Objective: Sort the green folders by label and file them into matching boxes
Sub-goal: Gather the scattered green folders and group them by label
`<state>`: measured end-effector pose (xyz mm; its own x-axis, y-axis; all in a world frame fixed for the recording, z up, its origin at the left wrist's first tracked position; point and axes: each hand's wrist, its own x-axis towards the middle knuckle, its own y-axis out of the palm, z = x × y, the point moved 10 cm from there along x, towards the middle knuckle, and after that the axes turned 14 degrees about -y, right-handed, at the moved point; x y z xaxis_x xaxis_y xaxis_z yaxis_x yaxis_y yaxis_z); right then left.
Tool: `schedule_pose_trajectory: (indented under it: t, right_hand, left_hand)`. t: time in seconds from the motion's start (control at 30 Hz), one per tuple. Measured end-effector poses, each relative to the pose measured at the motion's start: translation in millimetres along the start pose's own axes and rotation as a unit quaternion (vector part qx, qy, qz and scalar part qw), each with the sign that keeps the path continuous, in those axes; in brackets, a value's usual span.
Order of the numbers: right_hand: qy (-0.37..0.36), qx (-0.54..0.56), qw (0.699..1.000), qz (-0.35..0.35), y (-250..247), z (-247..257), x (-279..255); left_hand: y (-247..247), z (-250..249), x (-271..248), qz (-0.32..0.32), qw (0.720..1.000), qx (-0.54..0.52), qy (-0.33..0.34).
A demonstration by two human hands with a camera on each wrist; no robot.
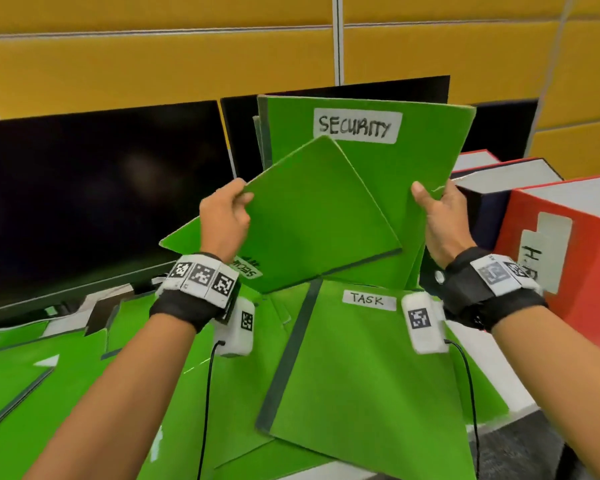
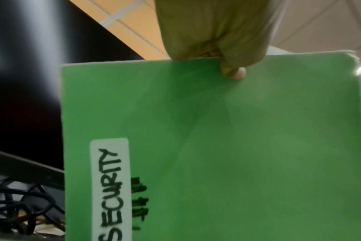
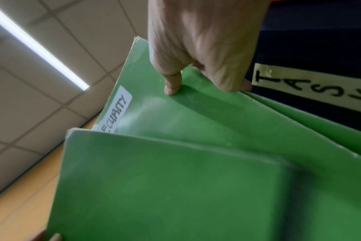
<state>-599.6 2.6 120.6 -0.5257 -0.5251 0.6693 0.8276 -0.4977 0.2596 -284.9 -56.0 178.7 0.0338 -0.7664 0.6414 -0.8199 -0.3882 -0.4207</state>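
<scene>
My left hand pinches the edge of a tilted green folder held in the air; the left wrist view shows its SECURITY label on the side turned away from me. Behind it, my right hand grips an upright bundle of green folders, the front one labelled SECURITY. On the desk below lies a green folder labelled TASK. A dark blue box with a TASK label shows beside my right hand.
Several more green folders cover the desk at left. Two dark monitors stand behind. At right stand file boxes: a red one with a white label starting with H, and dark and red ones further back. A yellow panel wall is behind.
</scene>
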Motion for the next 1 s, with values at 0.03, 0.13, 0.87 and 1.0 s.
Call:
schedule_pose_trajectory:
  t: [0.03, 0.13, 0.87, 1.0]
  right_hand:
    - [0.005, 0.002, 1.000, 0.000, 2.6, -1.5, -2.6]
    - [0.007, 0.001, 1.000, 0.014, 15.7, 2.2, -8.5]
    - [-0.045, -0.112, 0.967, 0.224, 119.6, 24.1, -66.2]
    - [-0.023, -0.124, 0.962, 0.242, 124.4, 20.1, -65.1]
  left_hand:
    - [-14.4, 3.2, 5.3, -0.026, 0.999, -0.022, -0.022]
    - [-47.8, 8.1, 13.7, -0.077, 0.995, -0.029, -0.055]
    - [-80.4, -10.5, -4.7, -0.055, 0.932, 0.354, 0.056]
    - [-126.6, 29.4, 15.4, -0.067, 0.980, 0.166, -0.089]
